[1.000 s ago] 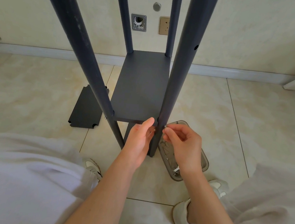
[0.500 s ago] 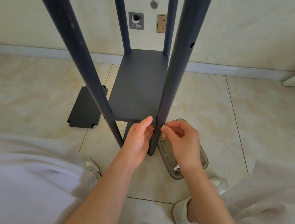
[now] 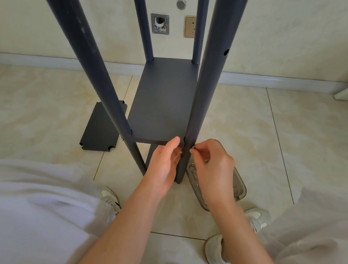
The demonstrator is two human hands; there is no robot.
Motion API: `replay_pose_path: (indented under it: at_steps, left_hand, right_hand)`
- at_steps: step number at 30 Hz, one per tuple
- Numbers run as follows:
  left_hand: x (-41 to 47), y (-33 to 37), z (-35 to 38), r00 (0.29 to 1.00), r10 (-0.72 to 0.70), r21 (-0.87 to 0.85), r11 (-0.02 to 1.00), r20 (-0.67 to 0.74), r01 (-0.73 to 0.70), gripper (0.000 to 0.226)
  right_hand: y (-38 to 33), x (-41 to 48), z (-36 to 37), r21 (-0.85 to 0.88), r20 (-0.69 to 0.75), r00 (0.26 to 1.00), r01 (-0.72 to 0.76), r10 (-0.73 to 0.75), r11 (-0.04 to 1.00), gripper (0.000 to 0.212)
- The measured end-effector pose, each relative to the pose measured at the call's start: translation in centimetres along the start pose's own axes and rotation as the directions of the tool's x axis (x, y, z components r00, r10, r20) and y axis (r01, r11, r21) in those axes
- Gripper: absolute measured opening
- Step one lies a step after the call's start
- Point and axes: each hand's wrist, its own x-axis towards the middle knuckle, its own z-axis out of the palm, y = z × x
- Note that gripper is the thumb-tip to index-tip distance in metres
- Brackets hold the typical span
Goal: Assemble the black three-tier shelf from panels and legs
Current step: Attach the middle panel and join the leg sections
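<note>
Nearest, between the person's white-trousered knees, both forearms reach forward to the near right leg [image 3: 205, 92] of the standing frame. The right hand [image 3: 214, 168] has its grip narrowed to a fingertip pinch on a small screw [image 3: 193, 147], held against the right side of that leg at the height of the fitted panel [image 3: 163, 101]. The left hand [image 3: 162, 164] is on the leg's other side, thumb on the panel's near edge and fingers curled under its corner, steadying it. The leg's long axis runs upright and the screw lies across it, pointing left toward the panel corner, so the coming move looks like an inward twist by the right hand, the one already on it. A grey tray [image 3: 240, 187] with more screws lies on the floor just under that hand. Farther left a loose panel [image 3: 102, 126] lies flat on the tiles, not yet fitted
</note>
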Motion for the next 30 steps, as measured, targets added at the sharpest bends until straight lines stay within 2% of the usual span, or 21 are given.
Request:
replay_pose_path:
  at_steps: [2, 3, 4, 5, 6, 9, 12, 14, 16, 18, 20, 22, 23, 25, 27, 29, 30]
  left_hand:
    - [0.0, 0.0, 0.0, 1.000, 0.005, -0.001, 1.000, 0.001, -0.005, 0.041]
    - [0.0, 0.0, 0.0, 1.000, 0.009, -0.005, 1.000, 0.008, -0.009, 0.041]
    - [0.0, 0.0, 0.0, 1.000, 0.009, -0.007, 1.000, 0.014, -0.009, 0.041]
    - [0.0, -0.1, 0.0, 1.000, 0.008, -0.006, 1.000, 0.016, -0.008, 0.042]
    - [-0.1, -0.1, 0.0, 1.000, 0.008, -0.006, 1.000, 0.015, -0.008, 0.042]
    - [-0.1, 0.0, 0.0, 1.000, 0.007, -0.018, 1.000, 0.002, -0.007, 0.041]
    - [-0.2, -0.1, 0.0, 1.000, 0.009, -0.030, 1.000, 0.011, -0.009, 0.036]
    - [-0.2, -0.1, 0.0, 1.000, 0.023, -0.028, 0.999, 0.021, -0.022, 0.034]
    - [-0.2, 0.0, 0.0, 0.999, 0.042, -0.033, 0.999, 0.035, -0.041, 0.033]
    - [-0.3, 0.1, 0.1, 0.997, 0.059, -0.029, 0.998, 0.047, -0.058, 0.031]
    - [-0.6, 0.1, 0.2, 0.997, 0.064, -0.002, 0.998, 0.045, -0.064, 0.027]
    - [-1.0, 0.5, 0.2, 0.998, 0.057, 0.121, 0.991, 0.008, -0.058, 0.028]
    - [-1.1, 0.8, 0.2, 0.997, 0.065, 0.267, 0.962, -0.038, -0.052, 0.028]
    - [-1.7, 1.6, -0.2, 0.977, 0.164, 0.616, 0.786, -0.137, -0.046, 0.028]
    - [-2.6, 2.4, -0.4, 0.907, 0.406, 0.863, 0.492, -0.110, -0.116, 0.031]
    - [-3.6, 3.1, -0.2, 0.739, 0.668, 0.964, 0.131, 0.088, -0.233, 0.020]
    - [-3.8, 3.5, -0.2, 0.660, 0.723, 0.956, -0.004, 0.205, -0.292, 0.016]
  right_hand:
    - [-0.1, 0.4, -0.2, 0.226, 0.045, 0.978, -0.210, 0.206, 0.951, 0.008]
    - [-0.1, 0.6, -0.3, 0.350, 0.103, 0.948, -0.318, 0.301, 0.881, 0.005]
    - [-0.1, 0.6, -0.3, 0.433, 0.161, 0.916, -0.400, 0.367, 0.808, 0.002]
    - [0.0, 0.6, -0.3, 0.456, 0.183, 0.902, -0.430, 0.391, 0.779, 0.002]
    - [0.0, 0.6, -0.3, 0.423, 0.167, 0.910, -0.413, 0.379, 0.807, 0.004]
    - [0.0, 0.2, -0.1, 0.184, 0.052, 0.979, -0.204, 0.198, 0.961, 0.007]
    - [0.0, 0.1, 0.1, 0.062, 0.033, 0.998, -0.063, 0.061, 0.996, 0.010]
    - [0.1, 0.2, 0.2, 0.076, 0.032, 0.997, -0.074, 0.072, 0.994, 0.010]
    - [0.3, 0.7, 0.0, 0.185, 0.050, 0.985, -0.170, 0.164, 0.968, 0.010]
    - [0.5, 1.2, -0.2, 0.331, 0.127, 0.959, -0.283, 0.255, 0.900, 0.010]
    - [0.8, 1.4, -0.3, 0.399, 0.204, 0.934, -0.352, 0.293, 0.846, 0.010]
    - [1.1, 1.5, -0.4, 0.339, 0.200, 0.944, -0.318, 0.262, 0.885, 0.013]
    - [1.2, 1.6, -0.4, 0.286, 0.195, 0.954, -0.279, 0.229, 0.917, 0.016]
    - [1.2, 2.0, -0.7, 0.244, 0.214, 0.960, -0.233, 0.182, 0.941, 0.021]
    - [1.2, 2.5, -1.1, 0.253, 0.270, 0.948, -0.240, 0.170, 0.937, 0.017]
    - [1.1, 2.8, -1.3, 0.257, 0.307, 0.936, -0.257, 0.174, 0.932, 0.014]
    - [1.0, 2.9, -1.3, 0.266, 0.312, 0.934, -0.261, 0.174, 0.928, 0.013]
